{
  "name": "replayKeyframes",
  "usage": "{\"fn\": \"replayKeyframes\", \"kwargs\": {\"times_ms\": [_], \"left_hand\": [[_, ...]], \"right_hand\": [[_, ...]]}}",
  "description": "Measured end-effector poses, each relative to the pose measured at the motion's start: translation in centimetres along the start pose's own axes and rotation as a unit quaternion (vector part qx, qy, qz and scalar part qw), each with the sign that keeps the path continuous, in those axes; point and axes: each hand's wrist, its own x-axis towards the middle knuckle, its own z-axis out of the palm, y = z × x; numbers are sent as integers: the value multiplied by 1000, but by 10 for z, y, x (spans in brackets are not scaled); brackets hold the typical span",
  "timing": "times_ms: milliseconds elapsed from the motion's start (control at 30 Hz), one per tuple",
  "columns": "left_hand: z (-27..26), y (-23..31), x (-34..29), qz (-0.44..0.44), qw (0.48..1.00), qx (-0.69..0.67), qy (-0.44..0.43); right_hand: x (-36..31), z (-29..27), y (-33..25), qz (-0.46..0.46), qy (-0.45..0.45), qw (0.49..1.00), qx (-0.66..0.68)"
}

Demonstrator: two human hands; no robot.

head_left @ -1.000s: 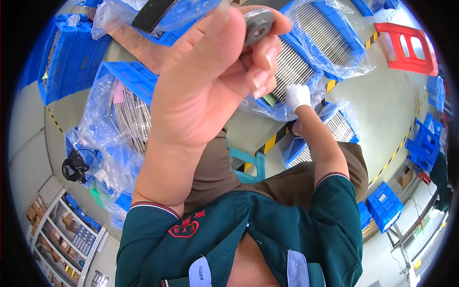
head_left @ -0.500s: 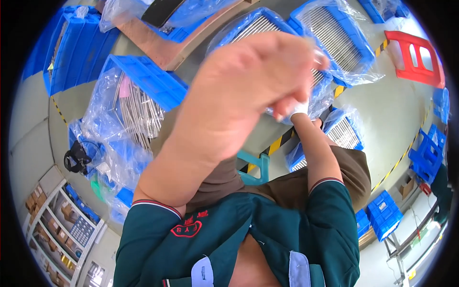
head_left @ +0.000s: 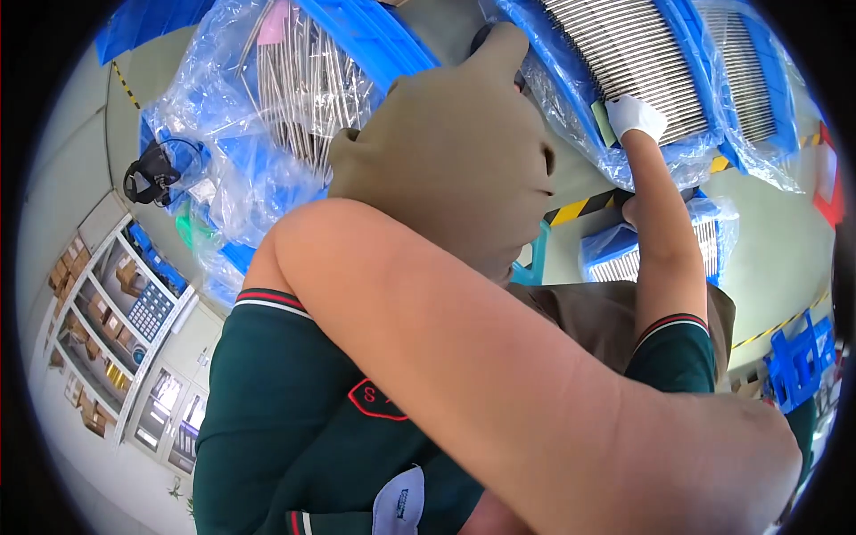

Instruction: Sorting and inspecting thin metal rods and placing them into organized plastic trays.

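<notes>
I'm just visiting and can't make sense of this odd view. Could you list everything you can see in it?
crates: several, blue, across the top, lined with clear plastic
metal rods: many, silver, loose in the upper left crate
rod rows: many, silver, packed side by side in the upper right crates
small crates: a few, blue, right edge
shelves: one unit, white, lower left, with brown boxes
black device: one, left, beside the bags
hazard tape: yellow and black stripes, centre right
shirt: one, dark green, red-trimmed sleeves, bottom
left hand: close to the camera, centre; what it holds cannot be told
right hand: white glove, on the plastic by the rod rows
</notes>
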Motion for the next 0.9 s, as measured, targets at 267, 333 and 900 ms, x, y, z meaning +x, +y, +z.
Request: {"fn": "replayKeyframes", "kwargs": {"times_ms": [267, 333, 900], "left_hand": [[-3, -2, -14, -9, 998, 40, -45], [-3, -4, -22, -11, 997, 49, -56], [51, 2, -7, -17, 944, 160, -288]], "right_hand": [[-17, -13, -6, -33, -3, 999, -21], [-23, -11, -5, -40, 8, 999, -27], [-46, -71, 109, 51, 150, 983, 87]]}}
